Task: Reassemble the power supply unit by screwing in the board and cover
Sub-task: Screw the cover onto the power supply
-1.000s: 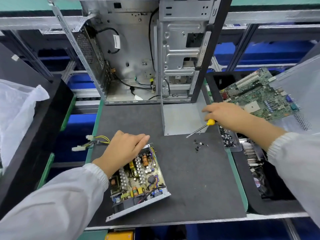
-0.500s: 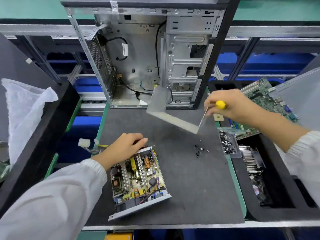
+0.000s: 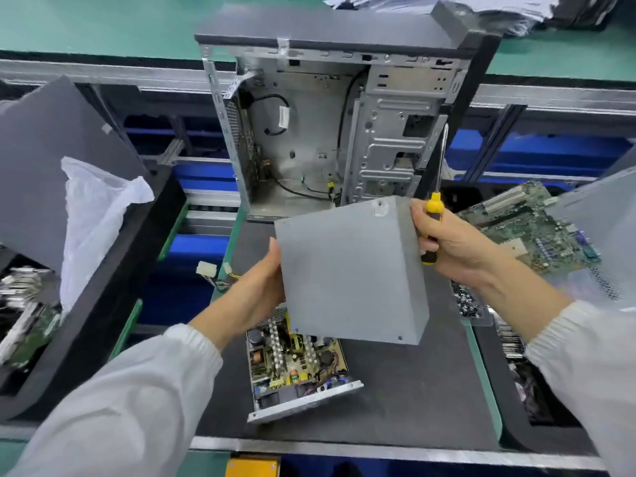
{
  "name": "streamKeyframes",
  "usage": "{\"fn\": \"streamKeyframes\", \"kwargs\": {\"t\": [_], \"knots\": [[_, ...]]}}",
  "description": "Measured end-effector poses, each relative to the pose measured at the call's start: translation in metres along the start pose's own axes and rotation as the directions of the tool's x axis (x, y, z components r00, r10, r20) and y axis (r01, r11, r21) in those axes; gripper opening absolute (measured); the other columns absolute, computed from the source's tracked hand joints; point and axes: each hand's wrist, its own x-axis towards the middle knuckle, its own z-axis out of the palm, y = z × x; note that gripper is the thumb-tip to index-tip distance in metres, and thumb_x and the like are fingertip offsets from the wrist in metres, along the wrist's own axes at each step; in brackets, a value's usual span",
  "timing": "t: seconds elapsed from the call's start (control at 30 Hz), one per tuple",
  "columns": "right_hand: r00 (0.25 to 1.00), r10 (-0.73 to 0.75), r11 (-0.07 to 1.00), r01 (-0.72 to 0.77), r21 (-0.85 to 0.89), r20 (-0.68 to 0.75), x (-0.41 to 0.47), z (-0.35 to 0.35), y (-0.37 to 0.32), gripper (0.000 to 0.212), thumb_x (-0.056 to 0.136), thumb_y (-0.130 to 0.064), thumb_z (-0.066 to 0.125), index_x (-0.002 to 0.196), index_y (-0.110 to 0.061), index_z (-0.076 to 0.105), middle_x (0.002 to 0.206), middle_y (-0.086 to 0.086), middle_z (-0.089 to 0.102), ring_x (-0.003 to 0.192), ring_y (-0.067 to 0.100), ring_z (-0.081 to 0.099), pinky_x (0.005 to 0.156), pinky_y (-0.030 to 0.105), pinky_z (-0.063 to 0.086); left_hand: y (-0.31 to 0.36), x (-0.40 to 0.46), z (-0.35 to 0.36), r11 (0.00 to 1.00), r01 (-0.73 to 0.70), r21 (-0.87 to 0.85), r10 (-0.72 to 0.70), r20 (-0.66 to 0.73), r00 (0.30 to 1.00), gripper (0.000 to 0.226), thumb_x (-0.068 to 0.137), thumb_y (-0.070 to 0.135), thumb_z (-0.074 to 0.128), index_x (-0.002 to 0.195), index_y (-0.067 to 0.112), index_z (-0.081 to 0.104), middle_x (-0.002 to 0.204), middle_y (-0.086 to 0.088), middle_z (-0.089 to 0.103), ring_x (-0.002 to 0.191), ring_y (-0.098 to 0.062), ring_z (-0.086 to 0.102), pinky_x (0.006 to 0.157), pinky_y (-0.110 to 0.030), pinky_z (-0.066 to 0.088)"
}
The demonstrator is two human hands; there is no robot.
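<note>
2 hands grip plain grey cover (image 3: 351,270) above exposed board (image 3: 296,359); right also clasps screwdriver (image 3: 432,222).

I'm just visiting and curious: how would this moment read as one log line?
step: fit cover | both hands hold grey cover above open power supply | right hand also grips screwdriver | left hand

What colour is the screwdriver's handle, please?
Yellow and black, on the screwdriver; head view.

The grey cover (image 3: 351,273) hides the far part of the circuit board (image 3: 297,359) and the fingers of the left hand (image 3: 256,294), while the loose screws (image 3: 466,301) are too small to tell apart.
</note>
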Motion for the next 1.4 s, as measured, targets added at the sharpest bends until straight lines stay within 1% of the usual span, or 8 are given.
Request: {"fn": "streamKeyframes", "kwargs": {"t": [0.17,0.3,0.73,0.9,1.03,1.13,1.23,1.4], "knots": [[0.917,0.365,0.922,-0.331,0.201,-0.163,0.012,0.015,0.051,0.033,0.098,-0.021,0.047,0.081,-0.012,0.074,0.064,0.000,0.055,0.051,0.012,0.043,0.049,0.021,0.038,0.009,-0.029,-0.005,0.997,0.077,-0.022,-0.079,-0.184,0.980,0.047,0.094,0.051,0.043,0.126,0.023,0.063,0.113,-0.006,0.072,0.092,-0.020,0.072,0.067,-0.034,0.059],[0.827,0.481,0.872,-0.487,0.055,-0.292,0.004,0.030,0.098,0.061,0.097,-0.009,0.045,0.040,-0.012,0.067,0.042,-0.001,0.059,0.034,0.010,0.055,0.034,0.013,0.039,-0.003,-0.066,-0.006,0.975,0.220,0.034,-0.207,-0.226,0.952,0.089,0.069,0.082,0.058,0.132,0.020,0.057,0.121,-0.023,0.063,0.106,-0.047,0.062,0.066,-0.041,0.059],[0.923,0.218,0.941,-0.285,-0.182,-0.317,-0.005,0.067,0.159,0.030,0.090,-0.028,0.052,0.064,-0.031,0.066,0.059,-0.015,0.063,0.055,-0.003,0.058,0.060,0.023,0.044,-0.052,-0.097,-0.020,0.921,0.386,0.043,-0.330,-0.438,0.836,0.090,0.061,0.085,0.055,0.129,0.025,0.056,0.105,-0.014,0.072,0.091,-0.026,0.068,0.068,-0.035,0.057],[0.932,0.159,0.939,-0.244,-0.243,-0.325,-0.007,0.068,0.154,0.030,0.099,-0.030,0.049,0.102,-0.009,0.070,0.088,0.014,0.068,0.075,0.019,0.057,0.067,0.033,0.043,-0.071,-0.094,-0.022,0.927,0.369,-0.059,-0.359,-0.416,0.835,0.063,0.080,0.066,0.055,0.126,0.024,0.057,0.106,-0.001,0.075,0.085,-0.016,0.071,0.073,-0.036,0.052],[0.942,0.125,0.933,-0.219,-0.287,-0.311,-0.007,0.067,0.154,0.030,0.098,-0.029,0.049,0.094,-0.009,0.071,0.079,0.007,0.064,0.070,0.012,0.054,0.063,0.024,0.041,-0.077,-0.097,-0.019,0.921,0.389,0.003,-0.353,-0.413,0.840,0.075,0.057,0.068,0.059,0.122,0.032,0.054,0.117,0.000,0.070,0.104,-0.021,0.067,0.087,-0.041,0.054],[0.955,0.066,0.908,-0.178,-0.380,-0.289,-0.011,0.066,0.158,0.041,0.099,-0.025,0.048,0.065,-0.035,0.069,0.059,-0.014,0.062,0.055,-0.001,0.051,0.052,0.013,0.039,-0.080,-0.086,-0.016,0.906,0.424,0.012,-0.370,-0.466,0.804,0.058,0.077,0.050,0.063,0.128,0.023,0.052,0.118,-0.002,0.066,0.111,-0.025,0.062,0.099,-0.050,0.047],[0.955,-0.019,0.753,-0.182,-0.633,-0.296,-0.008,0.056,0.167,0.038,0.095,-0.030,0.054,0.061,-0.015,0.058,0.059,0.004,0.061,0.057,0.004,0.039,0.053,0.023,0.036,-0.088,-0.084,-0.021,0.909,0.384,0.161,-0.257,-0.508,0.822,0.039,0.100,0.039,0.044,0.135,0.022,0.045,0.098,-0.008,0.066,0.094,-0.028,0.063,0.094,-0.058,0.048],[0.964,-0.087,0.685,-0.125,-0.718,-0.251,-0.007,0.054,0.166,0.042,0.094,-0.025,0.054,0.055,-0.041,0.058,0.049,-0.011,0.050,0.052,0.004,0.031,0.050,0.013,0.032,-0.095,-0.099,-0.028,0.755,0.393,0.525,-0.181,-0.409,0.894,0.037,0.080,0.079,0.022,0.114,0.069,0.032,0.104,0.039,0.062,0.094,0.005,0.063,0.078,-0.024,0.043]]}}
